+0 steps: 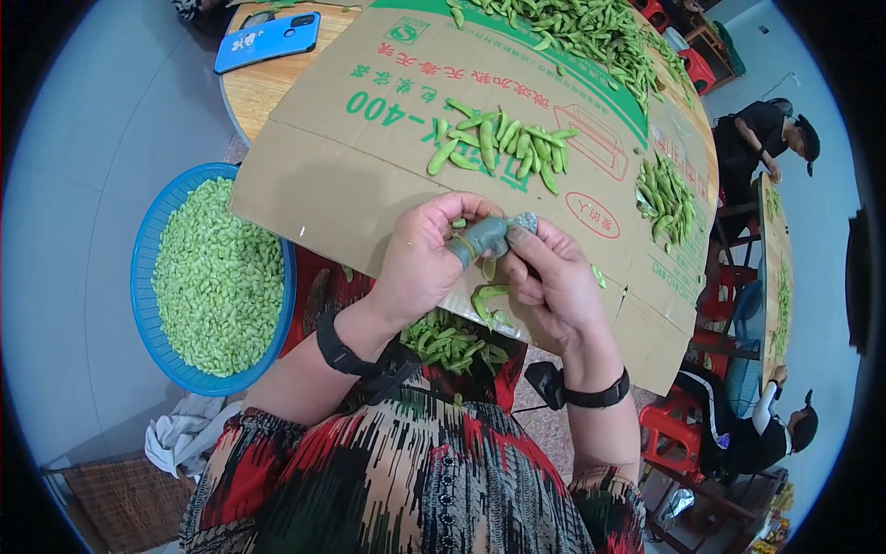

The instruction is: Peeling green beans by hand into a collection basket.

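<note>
Above the near edge of the flattened cardboard (314, 198), my two hands meet with fingers closed. My left hand (425, 254) wears a grey-green rubber thumb cover (475, 242) with a band around it, and a small green soybean (459, 222) shows between its fingers. Close against that thumb, my right hand (563, 277) is pinched, with a grey speckled cover (524, 222) on a digit; what it grips is hidden. Just beneath the fingers is a green pod (489, 269). Opened pods (486, 300) lie at the cardboard edge, and more pods (443, 340) sit in my lap.
A blue basket (148, 305) of shelled soybeans stands at left. Ahead lie a small group of pods (508, 138), a large heap (591, 37) and a side pile (666, 198). A blue phone (268, 43) rests on the wooden table (242, 102). Two people (752, 138) sit at another table at right.
</note>
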A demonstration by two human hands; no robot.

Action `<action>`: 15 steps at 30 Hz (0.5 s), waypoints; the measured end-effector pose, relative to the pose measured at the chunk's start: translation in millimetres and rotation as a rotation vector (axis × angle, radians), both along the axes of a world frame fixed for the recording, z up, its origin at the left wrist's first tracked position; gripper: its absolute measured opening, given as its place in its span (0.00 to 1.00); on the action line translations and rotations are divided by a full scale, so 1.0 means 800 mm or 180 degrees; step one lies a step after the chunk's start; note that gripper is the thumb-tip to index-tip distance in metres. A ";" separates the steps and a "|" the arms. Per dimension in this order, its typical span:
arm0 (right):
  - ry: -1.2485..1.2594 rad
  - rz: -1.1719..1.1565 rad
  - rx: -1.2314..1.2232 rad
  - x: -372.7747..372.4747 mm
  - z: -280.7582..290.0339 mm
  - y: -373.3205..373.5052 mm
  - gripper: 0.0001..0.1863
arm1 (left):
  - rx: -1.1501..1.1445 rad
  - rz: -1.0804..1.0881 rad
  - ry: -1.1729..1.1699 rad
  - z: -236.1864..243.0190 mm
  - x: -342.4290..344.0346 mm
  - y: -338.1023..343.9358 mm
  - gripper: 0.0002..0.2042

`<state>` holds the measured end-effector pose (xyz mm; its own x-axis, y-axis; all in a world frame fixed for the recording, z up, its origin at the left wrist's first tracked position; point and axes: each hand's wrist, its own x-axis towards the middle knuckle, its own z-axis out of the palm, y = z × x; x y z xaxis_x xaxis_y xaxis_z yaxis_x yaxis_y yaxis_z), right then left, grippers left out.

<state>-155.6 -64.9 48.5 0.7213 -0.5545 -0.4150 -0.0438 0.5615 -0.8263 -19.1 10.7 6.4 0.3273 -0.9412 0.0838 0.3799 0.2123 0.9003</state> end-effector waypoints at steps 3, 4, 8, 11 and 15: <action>0.0543 0.0590 -0.0786 0.015 0.011 -0.008 0.12 | 0.0067 0.0249 0.0210 0.000 0.012 0.007 0.11; 0.0544 0.0601 -0.0789 0.024 0.013 -0.016 0.12 | 0.0065 0.0260 0.0213 -0.002 0.020 0.010 0.11; 0.1933 0.0836 -0.4286 0.074 0.014 -0.057 0.15 | 0.0572 -0.0630 -0.0950 0.012 0.038 0.023 0.14; 0.2105 0.1271 -0.5309 0.098 -0.004 -0.067 0.13 | 0.0451 -0.1271 -0.1386 0.013 0.025 0.032 0.12; 0.2165 0.1140 -0.5626 0.090 -0.013 -0.072 0.13 | 0.0550 -0.0916 -0.0473 0.005 0.023 0.031 0.12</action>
<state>-83.7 -122.4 38.4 0.8633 -0.4823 0.1487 -0.4606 -0.8734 -0.1584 -0.5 35.3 10.4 0.0433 -0.9974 -0.0578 0.2641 -0.0444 0.9635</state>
